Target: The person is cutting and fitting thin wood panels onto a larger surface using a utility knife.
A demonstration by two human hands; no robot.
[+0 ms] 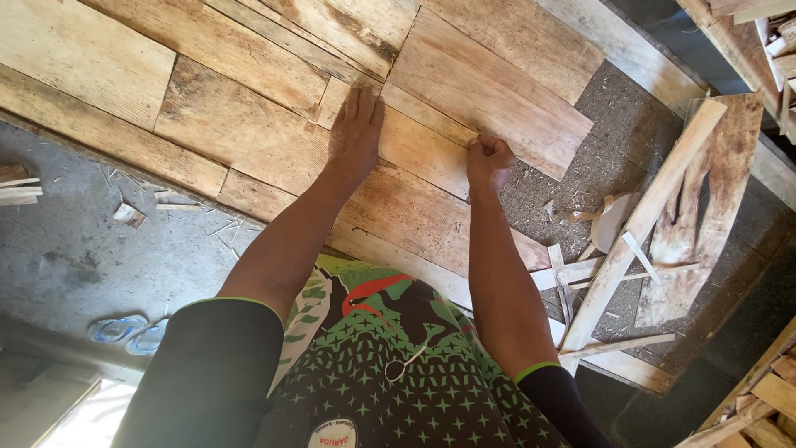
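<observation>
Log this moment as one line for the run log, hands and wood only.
left hand: flat, palm down on pale rough wooden plank | right hand: fist closed at same plank's edge | loose wooden offcuts: right, untouched

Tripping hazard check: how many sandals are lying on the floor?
2. Both pale blue sandals lie side by side on the grey concrete at lower left: one further left, the other beside it, partly cut off by the sleeve. More may be hidden.

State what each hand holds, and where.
The left hand lies flat on a wooden plank, holding nothing. The right hand is a closed fist; anything inside cannot be told.
</observation>
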